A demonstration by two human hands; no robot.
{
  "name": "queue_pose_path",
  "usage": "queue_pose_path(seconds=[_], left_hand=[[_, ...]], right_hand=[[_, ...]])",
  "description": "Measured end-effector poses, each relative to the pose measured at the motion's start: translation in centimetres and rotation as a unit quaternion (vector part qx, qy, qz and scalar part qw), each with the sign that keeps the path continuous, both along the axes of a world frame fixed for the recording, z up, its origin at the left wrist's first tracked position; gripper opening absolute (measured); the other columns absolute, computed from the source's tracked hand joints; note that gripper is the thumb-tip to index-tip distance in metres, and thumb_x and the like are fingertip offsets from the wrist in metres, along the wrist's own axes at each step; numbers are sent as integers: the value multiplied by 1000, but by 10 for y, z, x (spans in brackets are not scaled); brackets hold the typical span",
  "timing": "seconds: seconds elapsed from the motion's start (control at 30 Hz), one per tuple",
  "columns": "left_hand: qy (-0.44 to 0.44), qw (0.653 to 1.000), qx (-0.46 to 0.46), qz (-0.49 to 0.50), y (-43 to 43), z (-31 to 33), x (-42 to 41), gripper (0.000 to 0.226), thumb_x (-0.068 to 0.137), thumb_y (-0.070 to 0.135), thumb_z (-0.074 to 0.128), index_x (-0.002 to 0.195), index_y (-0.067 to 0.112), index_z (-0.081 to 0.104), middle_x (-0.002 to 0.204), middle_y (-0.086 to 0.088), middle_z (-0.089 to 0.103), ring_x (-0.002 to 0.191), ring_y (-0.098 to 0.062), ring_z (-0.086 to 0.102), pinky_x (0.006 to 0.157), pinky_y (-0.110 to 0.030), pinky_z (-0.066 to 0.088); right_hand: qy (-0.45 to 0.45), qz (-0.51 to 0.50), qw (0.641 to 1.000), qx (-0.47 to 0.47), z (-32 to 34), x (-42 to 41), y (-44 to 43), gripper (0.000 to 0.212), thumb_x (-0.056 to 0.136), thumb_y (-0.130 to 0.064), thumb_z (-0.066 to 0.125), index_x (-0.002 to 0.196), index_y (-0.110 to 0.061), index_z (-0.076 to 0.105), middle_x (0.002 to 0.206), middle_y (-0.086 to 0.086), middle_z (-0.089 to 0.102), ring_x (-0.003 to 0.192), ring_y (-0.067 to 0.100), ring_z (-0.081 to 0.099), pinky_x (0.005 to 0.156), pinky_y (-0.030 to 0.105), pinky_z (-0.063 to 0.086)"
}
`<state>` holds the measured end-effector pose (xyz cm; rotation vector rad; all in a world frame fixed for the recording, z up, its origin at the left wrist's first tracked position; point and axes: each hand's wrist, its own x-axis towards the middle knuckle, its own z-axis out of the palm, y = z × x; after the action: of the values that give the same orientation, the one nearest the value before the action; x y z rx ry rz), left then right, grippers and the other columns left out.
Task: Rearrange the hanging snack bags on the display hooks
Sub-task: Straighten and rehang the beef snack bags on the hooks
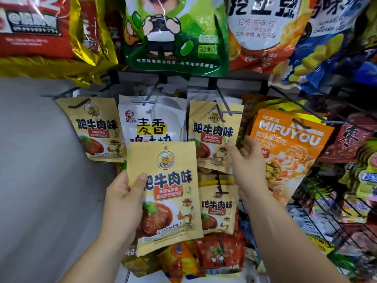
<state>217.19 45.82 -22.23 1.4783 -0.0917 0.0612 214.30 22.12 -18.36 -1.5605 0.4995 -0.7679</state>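
Observation:
My left hand (122, 203) grips a tan beef-flavour snack bag (169, 197) by its left edge, thumb across the front, off any hook and in front of the rack. Matching tan bags hang on the left hook (98, 129), the middle-right hook (214, 135) and a lower hook (218, 209). A white bag (151, 123) hangs between the upper two. My right hand (246, 162) is raised with relaxed fingers beside the lower right corner of the middle-right tan bag and holds nothing.
An orange MIFUYOU bag (289, 152) hangs right of my right hand. Large red, green (175, 37) and blue bags hang above. Wire hooks (226, 107) jut forward. More packets crowd the right side and the bottom. A grey wall (40, 160) lies left.

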Motion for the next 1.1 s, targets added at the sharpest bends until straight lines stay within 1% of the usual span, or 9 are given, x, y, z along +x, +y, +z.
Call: queue_pose_path(seconds=[0.13, 0.27, 0.37, 0.47, 0.6, 0.77, 0.87, 0.97, 1.1], left_hand=[[9, 999, -3, 32, 7, 2, 2, 20, 107, 15, 53, 111, 21, 72, 99, 3, 82, 88, -18, 79, 66, -30, 59], [26, 998, -28, 55, 12, 4, -1, 20, 108, 14, 53, 110, 20, 71, 96, -1, 82, 82, -18, 79, 58, -24, 60], [43, 996, -52, 64, 14, 6, -4, 18, 107, 15, 53, 110, 18, 71, 94, -2, 82, 80, -21, 80, 55, -29, 61], [50, 994, -68, 69, 16, 8, -6, 17, 107, 15, 53, 110, 15, 70, 94, -5, 82, 80, -24, 80, 56, -31, 62], [52, 994, -68, 68, 22, 9, -7, 17, 107, 15, 53, 110, 16, 70, 94, -4, 82, 80, -23, 80, 55, -30, 62], [48, 996, -44, 67, 34, 7, -9, 17, 108, 19, 54, 108, 23, 71, 96, -3, 82, 84, -24, 80, 68, -39, 61], [47, 996, -45, 63, 41, 7, -10, 17, 108, 18, 54, 107, 22, 70, 95, -3, 82, 83, -25, 80, 69, -41, 62], [47, 996, -42, 57, 47, 7, -13, 18, 108, 18, 53, 108, 21, 71, 95, -4, 82, 83, -26, 80, 75, -47, 63], [48, 997, -36, 48, 54, 4, -14, 17, 108, 17, 53, 109, 19, 70, 96, -3, 82, 84, -25, 80, 76, -47, 62]], right_hand=[[-6, 11, 1000, 0, 10, 28, -22, 71, 101, -30, 66, 160, -15, 30, 142, -14, 50, 128, 6, 51, 108, 31, 46], [-2, -16, 1000, 6, 12, 48, -29, 49, 101, -30, 66, 145, -14, 51, 111, -2, 72, 90, 5, 68, 71, 24, 55], [12, -16, 1000, -13, 9, 55, -28, 14, 100, -30, 67, 103, -18, 73, 92, 6, 77, 89, 31, 74, 80, 56, 62], [27, -3, 999, -40, 0, 61, -30, 18, 95, -40, 66, 87, -26, 74, 89, 4, 78, 92, 37, 73, 77, 66, 59], [25, -17, 993, -112, 6, 46, -19, 16, 105, -28, 58, 93, -25, 68, 93, 2, 74, 87, 22, 69, 80, 53, 60], [11, -20, 983, -184, 9, 4, -9, 13, 108, -26, 53, 101, -23, 64, 91, -14, 67, 86, 4, 64, 65, 27, 48], [22, -18, 978, -208, 11, -19, -1, 17, 107, -27, 53, 98, -18, 64, 90, -8, 69, 84, 9, 64, 63, 27, 44], [39, -19, 978, -204, 15, -36, 6, 20, 107, -31, 53, 101, -18, 67, 93, 4, 73, 86, 26, 68, 73, 39, 55], [50, -32, 980, -188, 26, -62, 16, 19, 107, -32, 53, 94, -30, 67, 93, -2, 76, 84, 23, 71, 72, 40, 55]])
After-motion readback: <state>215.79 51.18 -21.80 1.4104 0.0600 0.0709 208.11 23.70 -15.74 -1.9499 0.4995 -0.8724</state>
